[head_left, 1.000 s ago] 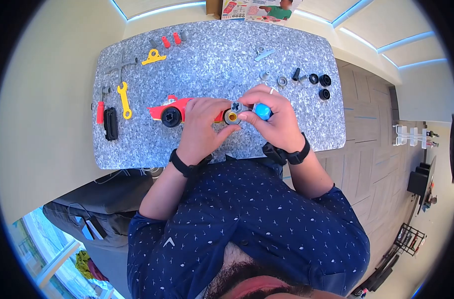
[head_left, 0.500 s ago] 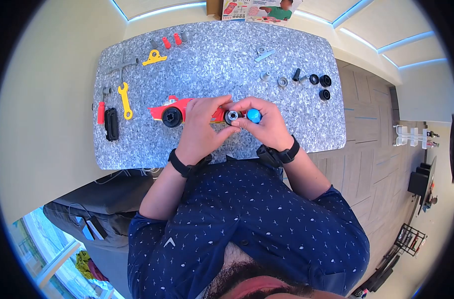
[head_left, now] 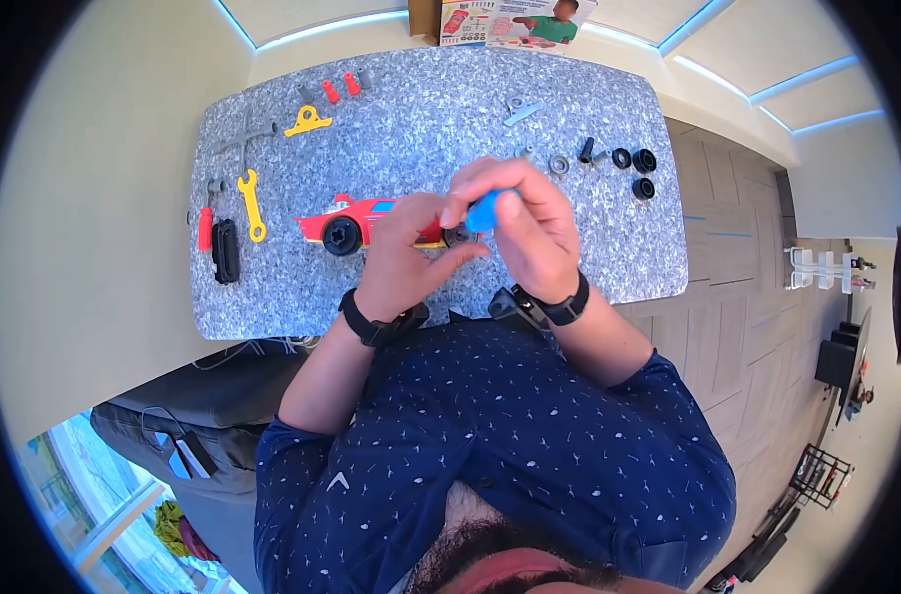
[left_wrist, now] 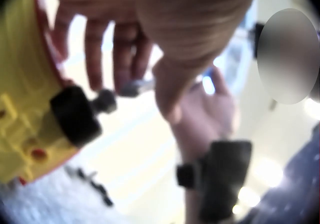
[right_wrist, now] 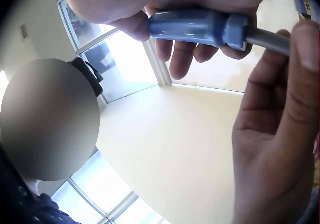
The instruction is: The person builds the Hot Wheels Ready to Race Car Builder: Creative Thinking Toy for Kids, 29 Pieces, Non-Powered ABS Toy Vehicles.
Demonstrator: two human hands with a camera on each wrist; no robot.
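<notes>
A red toy car [head_left: 322, 225] sits near the table's front edge, its yellow underside [left_wrist: 25, 69] filling the left of the left wrist view. My left hand [head_left: 406, 243] lies across the car's middle, thumb and fingers apart on either side of the right-hand wheel [head_left: 457, 238]. On that wheel is a small grey nut [left_wrist: 105, 101]. My right hand [head_left: 529, 228] grips the blue handle of a screwdriver [right_wrist: 195, 29]. Its grey shaft [right_wrist: 267, 39] runs toward the wheel, passing between my left thumb and fingers. The car's other wheel [head_left: 342, 237] is uncovered.
A yellow wrench [head_left: 251, 206], a black part [head_left: 226, 250] and a red-handled tool [head_left: 205, 230] lie at the left. Toward the back left is a yellow bracket [head_left: 307, 121]. Black wheels [head_left: 645, 160] and small grey parts are at the right, below a grey bracket [head_left: 522, 111].
My right hand has turned and moved left to the wheel, bringing the screwdriver's shaft toward it. The grey nut it pinched earlier now sits on the wheel. My left hand has barely moved.
</notes>
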